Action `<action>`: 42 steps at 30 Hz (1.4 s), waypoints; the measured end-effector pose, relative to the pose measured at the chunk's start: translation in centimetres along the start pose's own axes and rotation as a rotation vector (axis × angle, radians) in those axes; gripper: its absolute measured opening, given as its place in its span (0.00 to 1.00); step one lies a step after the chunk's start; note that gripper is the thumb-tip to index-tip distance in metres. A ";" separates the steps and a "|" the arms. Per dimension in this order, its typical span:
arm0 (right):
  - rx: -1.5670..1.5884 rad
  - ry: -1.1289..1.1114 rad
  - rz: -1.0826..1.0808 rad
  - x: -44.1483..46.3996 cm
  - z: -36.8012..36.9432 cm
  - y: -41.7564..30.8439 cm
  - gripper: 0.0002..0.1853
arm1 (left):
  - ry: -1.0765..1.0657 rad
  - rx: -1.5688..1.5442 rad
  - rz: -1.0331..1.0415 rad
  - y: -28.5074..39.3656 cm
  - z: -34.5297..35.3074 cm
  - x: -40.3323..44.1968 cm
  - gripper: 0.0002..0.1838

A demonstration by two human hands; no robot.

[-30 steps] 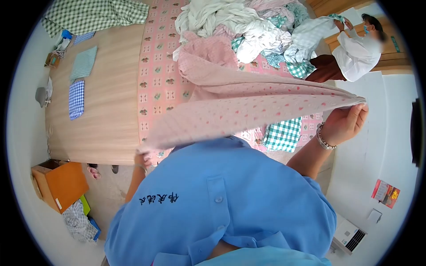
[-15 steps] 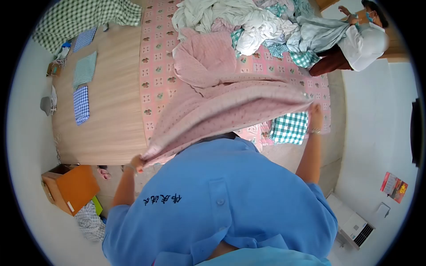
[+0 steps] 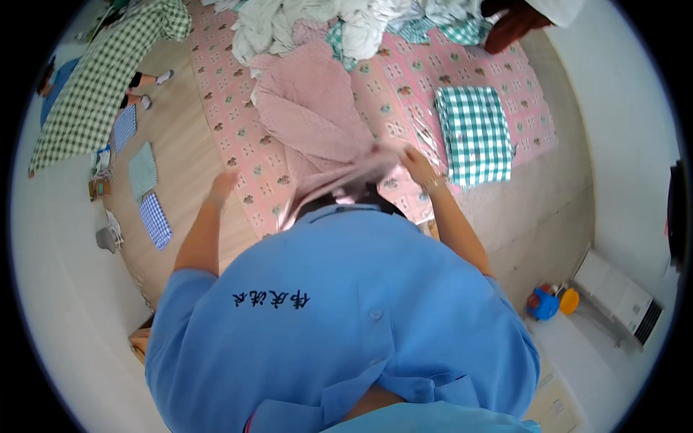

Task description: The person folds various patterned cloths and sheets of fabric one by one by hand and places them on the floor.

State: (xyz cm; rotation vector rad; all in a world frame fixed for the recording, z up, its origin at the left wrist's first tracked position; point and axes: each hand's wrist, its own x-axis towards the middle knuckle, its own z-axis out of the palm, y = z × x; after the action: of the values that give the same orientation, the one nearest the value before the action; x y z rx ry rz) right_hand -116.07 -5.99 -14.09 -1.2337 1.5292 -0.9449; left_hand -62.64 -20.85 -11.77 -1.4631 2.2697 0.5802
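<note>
A pink dotted sheet [image 3: 310, 101] lies bunched across the middle of the table, its near edge hanging close to my waist. My right hand [image 3: 417, 166] grips this sheet near its right corner, and the cloth beside it is blurred by motion. Apart from the sheet, my left hand [image 3: 225, 182] is raised at the left over the table's edge; its fingers are smeared, so their shape is unclear. To the right of my right hand lies a folded green-and-white checked cloth [image 3: 474, 136].
A heap of white and grey laundry [image 3: 289, 25] covers the far side of the pink flowered table cover [image 3: 249, 155]. On the wooden surface [image 3: 188, 130] at left lie small folded checked cloths [image 3: 154, 220]. One person's dark sleeve [image 3: 514, 25] shows at far right; another person's legs [image 3: 148, 81] show at left.
My left hand has let go of the sheet and moved up. My right hand has moved inward and left with its corner, so the stretched sheet is now slack and gathered. The view has shifted.
</note>
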 end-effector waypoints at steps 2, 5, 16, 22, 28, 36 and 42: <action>-0.151 0.013 -0.176 1.5 -0.7 -6.2 0.09 | -0.060 -0.814 -0.044 15.4 -8.2 4.2 0.21; -0.141 0.090 -0.360 1.8 -4.0 -13.5 0.06 | -0.125 -0.810 0.488 29.4 -12.4 5.4 0.21; -0.210 -0.082 -0.739 5.6 -1.5 -23.1 0.04 | 0.424 -0.859 0.653 31.8 -13.6 2.6 0.11; -0.068 -0.653 -0.538 6.4 4.5 -24.9 0.10 | 0.375 -0.908 0.543 26.1 -14.0 -5.4 0.11; 0.058 -0.829 -0.604 6.2 10.6 -27.6 0.13 | 0.471 -1.014 0.273 21.4 -13.5 -10.9 0.10; 0.196 -0.793 -0.778 4.3 9.8 -34.7 0.07 | 0.111 -0.950 0.374 16.0 -8.8 -11.2 0.17; 0.367 -0.551 -0.896 2.1 5.8 -39.7 0.14 | 0.346 -0.724 0.252 14.7 -6.1 -9.6 0.26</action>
State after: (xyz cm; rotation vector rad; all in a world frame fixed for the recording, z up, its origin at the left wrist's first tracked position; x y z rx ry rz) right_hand -99.95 -16.11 21.27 -1.7334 0.3093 -1.2196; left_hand -72.96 -11.30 0.33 -1.6884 2.6877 1.4418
